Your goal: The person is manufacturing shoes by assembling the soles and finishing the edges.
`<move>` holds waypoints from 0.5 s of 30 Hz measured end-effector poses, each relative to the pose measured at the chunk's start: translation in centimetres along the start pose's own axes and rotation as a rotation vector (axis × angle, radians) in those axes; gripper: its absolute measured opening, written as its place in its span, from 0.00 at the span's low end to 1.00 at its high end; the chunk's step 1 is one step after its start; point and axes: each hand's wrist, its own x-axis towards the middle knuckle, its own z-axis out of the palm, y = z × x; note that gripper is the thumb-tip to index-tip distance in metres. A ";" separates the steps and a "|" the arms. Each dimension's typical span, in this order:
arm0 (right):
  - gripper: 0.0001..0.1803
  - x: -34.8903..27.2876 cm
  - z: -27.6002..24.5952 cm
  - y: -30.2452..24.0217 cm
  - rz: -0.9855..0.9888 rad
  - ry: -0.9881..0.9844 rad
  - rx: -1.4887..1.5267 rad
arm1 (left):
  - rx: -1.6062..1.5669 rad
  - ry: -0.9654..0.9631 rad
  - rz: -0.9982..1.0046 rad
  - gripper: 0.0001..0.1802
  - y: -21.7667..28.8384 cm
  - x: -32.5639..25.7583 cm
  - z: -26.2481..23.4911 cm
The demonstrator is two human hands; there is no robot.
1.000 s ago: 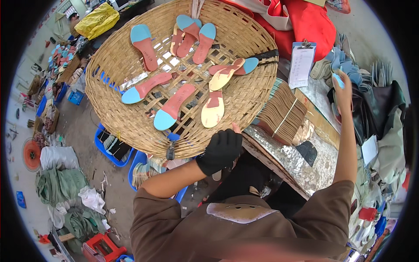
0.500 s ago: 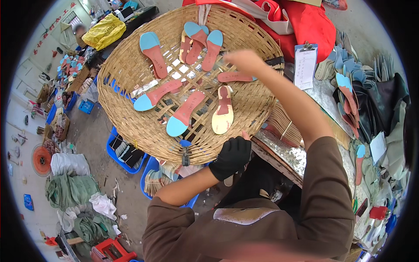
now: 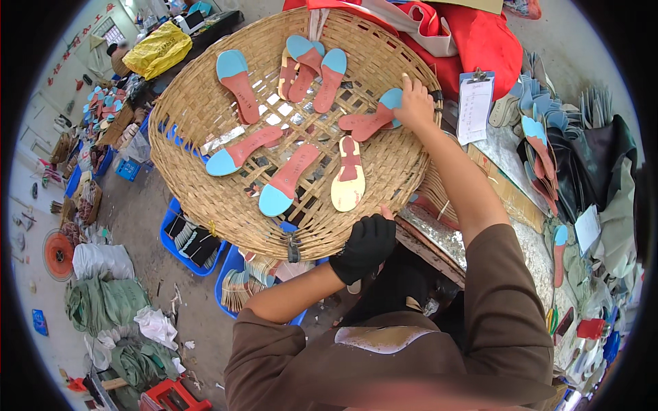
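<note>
A large round woven bamboo basket [image 3: 185, 164] is tilted in front of me, with several shoe insoles spread inside, mostly red-brown with light-blue toe ends. My left hand [image 3: 367, 248], in a black glove with a bare fingertip showing, is closed on the basket's near rim. At the basket's right side, my bare right hand [image 3: 417, 106] has its fingers at the blue end of one insole [image 3: 377, 118], which crosses over another. Its thumb side is partly hidden. Nearby lies a cream insole with a red-brown middle [image 3: 347, 178]; a blue-toed insole [image 3: 289, 179] is left of it.
To the right, a worktable carries a clipboard [image 3: 475, 106], stacked insoles [image 3: 439, 198] and dark material [image 3: 603, 154]. Red cloth [image 3: 480, 48] lies behind the basket. Blue bins [image 3: 179, 236] with shoe parts stand on the floor at left, near sacks [image 3: 106, 294] and a red stool [image 3: 175, 396].
My right hand has moved right and slightly down to the basket's right side. An insole there now shows at an angle across another. My left hand stays on the rim.
</note>
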 end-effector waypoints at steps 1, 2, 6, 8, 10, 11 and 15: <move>0.26 0.1 -0.3 0.5 -0.034 -0.055 -0.024 | -0.008 0.011 -0.002 0.21 0.2 0.0 0.1; 0.26 0.3 -0.4 0.8 -0.037 -0.053 -0.023 | -0.005 0.012 -0.005 0.21 0.3 0.1 0.1; 0.31 1.1 -1.3 -0.7 -0.159 -0.417 -0.194 | -0.003 0.034 -0.021 0.21 0.3 0.2 0.2; 0.31 0.8 -1.0 -1.0 -0.132 -0.506 -0.206 | -0.002 0.038 -0.021 0.21 0.4 0.1 0.2; 0.33 0.2 -0.8 -1.1 -0.219 -0.333 -0.260 | -0.011 0.042 -0.025 0.21 0.3 -0.1 0.3; 0.33 0.4 -0.9 -1.0 -0.219 -0.332 -0.257 | -0.008 0.041 -0.023 0.21 0.3 -0.1 0.3; 0.37 2.5 -1.3 -0.3 -0.150 -0.415 -0.226 | -0.014 0.054 -0.015 0.21 0.1 0.0 0.3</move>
